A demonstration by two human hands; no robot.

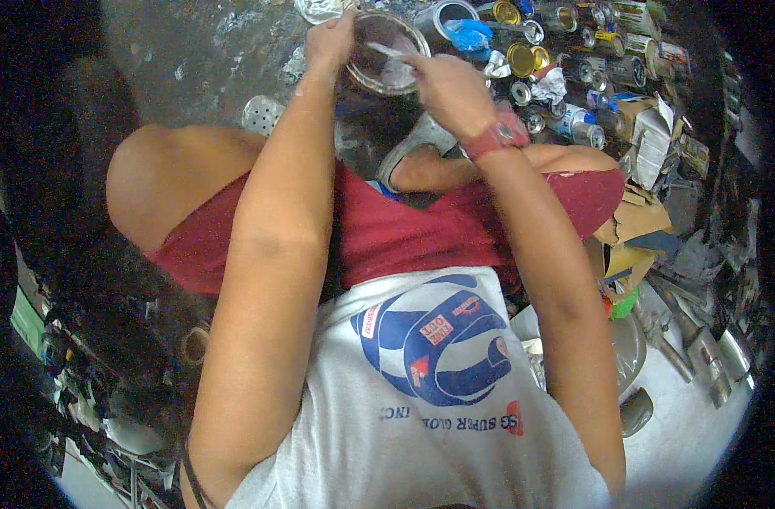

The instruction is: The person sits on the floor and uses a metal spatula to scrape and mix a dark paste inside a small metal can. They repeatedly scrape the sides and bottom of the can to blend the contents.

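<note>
My left hand [329,47] is curled on the edge of a round, pale-rimmed container [372,68] out between my hands. My right hand [453,92], nearly a fist, grips a slim pale tool [391,52] over its dark interior; shiny cylindrical metal cans [521,60] lie rightward.

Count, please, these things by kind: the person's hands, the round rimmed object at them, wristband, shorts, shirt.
Left hand and right hand: 2
Round rimmed object: 1
Red wristband: 1
Dark red shorts: 1
White shirt: 1
Total: 6
</note>
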